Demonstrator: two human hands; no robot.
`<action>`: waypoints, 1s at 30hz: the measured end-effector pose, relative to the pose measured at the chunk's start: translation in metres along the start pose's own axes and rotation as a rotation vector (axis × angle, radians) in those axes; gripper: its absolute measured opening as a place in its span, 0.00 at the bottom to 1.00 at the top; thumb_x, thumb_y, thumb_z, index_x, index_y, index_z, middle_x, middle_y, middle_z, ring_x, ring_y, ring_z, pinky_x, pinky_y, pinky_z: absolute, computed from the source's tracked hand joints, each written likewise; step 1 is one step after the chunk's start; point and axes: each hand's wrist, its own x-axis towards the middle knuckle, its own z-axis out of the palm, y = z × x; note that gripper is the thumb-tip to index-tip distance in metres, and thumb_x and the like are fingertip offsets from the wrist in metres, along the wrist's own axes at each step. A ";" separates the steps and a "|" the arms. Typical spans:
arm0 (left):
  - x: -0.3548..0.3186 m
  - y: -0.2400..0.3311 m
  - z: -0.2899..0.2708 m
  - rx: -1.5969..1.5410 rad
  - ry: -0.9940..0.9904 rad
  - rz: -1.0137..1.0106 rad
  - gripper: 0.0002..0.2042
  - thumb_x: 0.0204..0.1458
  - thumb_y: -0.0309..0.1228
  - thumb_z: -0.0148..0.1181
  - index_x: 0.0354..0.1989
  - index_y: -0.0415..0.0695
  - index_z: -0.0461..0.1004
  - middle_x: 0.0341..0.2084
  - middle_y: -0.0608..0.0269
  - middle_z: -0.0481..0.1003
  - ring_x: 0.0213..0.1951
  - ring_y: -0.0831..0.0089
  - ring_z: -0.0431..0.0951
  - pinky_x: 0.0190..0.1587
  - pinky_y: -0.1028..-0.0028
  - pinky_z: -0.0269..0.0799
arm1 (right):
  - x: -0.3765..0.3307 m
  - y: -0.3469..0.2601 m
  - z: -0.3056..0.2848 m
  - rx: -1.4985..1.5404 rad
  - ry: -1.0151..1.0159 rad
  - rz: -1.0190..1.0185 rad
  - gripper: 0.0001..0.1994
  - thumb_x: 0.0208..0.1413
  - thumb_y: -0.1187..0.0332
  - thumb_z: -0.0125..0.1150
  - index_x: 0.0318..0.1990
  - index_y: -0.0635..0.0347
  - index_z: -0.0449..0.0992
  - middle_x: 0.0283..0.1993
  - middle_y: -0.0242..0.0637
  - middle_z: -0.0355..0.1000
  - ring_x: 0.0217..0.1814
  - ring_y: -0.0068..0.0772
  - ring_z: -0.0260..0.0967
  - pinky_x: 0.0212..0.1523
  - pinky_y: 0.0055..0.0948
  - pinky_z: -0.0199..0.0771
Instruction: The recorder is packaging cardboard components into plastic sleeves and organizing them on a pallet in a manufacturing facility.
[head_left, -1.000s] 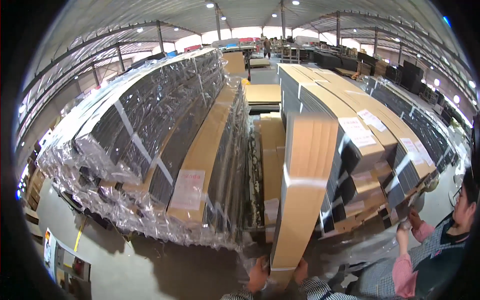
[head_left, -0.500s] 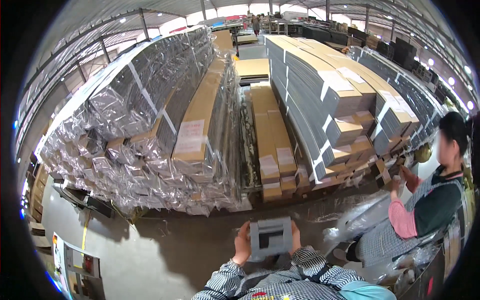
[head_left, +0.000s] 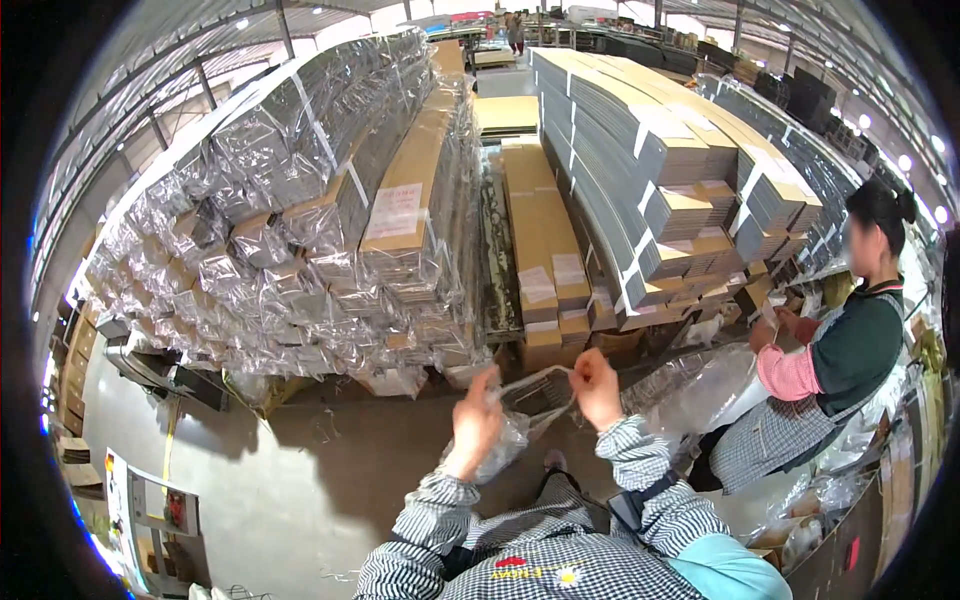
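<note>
Raised in front of me, my left hand [head_left: 477, 422] and my right hand [head_left: 597, 390] are both closed, fingers pinched on a clear plastic bag [head_left: 503, 447]. Its pale edge stretches between the two hands, while the crumpled body hangs beneath, mostly beside my left hand. Something dark shows through the opening between my hands; I cannot make out whether it is inside the bag or behind it.
Plastic-wrapped bundles of long boards [head_left: 290, 230] tower ahead on the left. Strapped stacks of grey-edged cardboard [head_left: 640, 160] stand ahead on the right. A co-worker [head_left: 845, 350] is close by at right, near loose plastic film [head_left: 700, 395]. A white-framed stand [head_left: 150, 510] is at lower left.
The grey rectangular frame that both hands gripped no longer shows plainly. My hands have risen and spread apart, now with clear plastic between them. The co-worker's position in view has shifted left.
</note>
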 end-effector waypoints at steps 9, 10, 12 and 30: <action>-0.026 0.139 -0.180 -1.532 -0.192 0.714 0.15 0.60 0.30 0.56 0.54 0.44 0.65 0.22 0.69 0.70 0.15 0.80 0.64 0.16 0.77 0.63 | -0.084 0.057 0.015 0.403 -0.965 0.070 0.63 0.40 0.70 0.80 0.75 0.52 0.31 0.77 0.45 0.40 0.77 0.46 0.42 0.73 0.46 0.47; -0.020 0.137 -0.175 -1.507 -0.115 0.660 0.17 0.60 0.31 0.56 0.55 0.43 0.64 0.22 0.69 0.70 0.16 0.80 0.65 0.17 0.77 0.64 | -0.099 0.067 0.020 0.449 -0.848 0.105 0.61 0.41 0.70 0.79 0.75 0.54 0.34 0.76 0.44 0.40 0.77 0.44 0.43 0.73 0.44 0.48; -0.016 0.148 -0.175 -1.439 0.052 0.574 0.20 0.61 0.33 0.56 0.58 0.41 0.62 0.23 0.68 0.71 0.18 0.80 0.66 0.19 0.78 0.65 | -0.111 0.058 0.035 0.448 -0.657 0.137 0.57 0.42 0.69 0.79 0.74 0.59 0.41 0.74 0.43 0.46 0.75 0.42 0.48 0.72 0.41 0.52; 0.011 -0.014 -0.116 -0.667 0.423 0.017 0.12 0.61 0.25 0.52 0.51 0.35 0.73 0.27 0.63 0.81 0.18 0.90 0.61 0.22 0.84 0.58 | 0.542 -0.194 0.072 0.683 -0.362 -0.111 0.31 0.65 0.40 0.45 0.53 0.61 0.74 0.45 0.34 0.78 0.42 0.26 0.75 0.47 0.25 0.75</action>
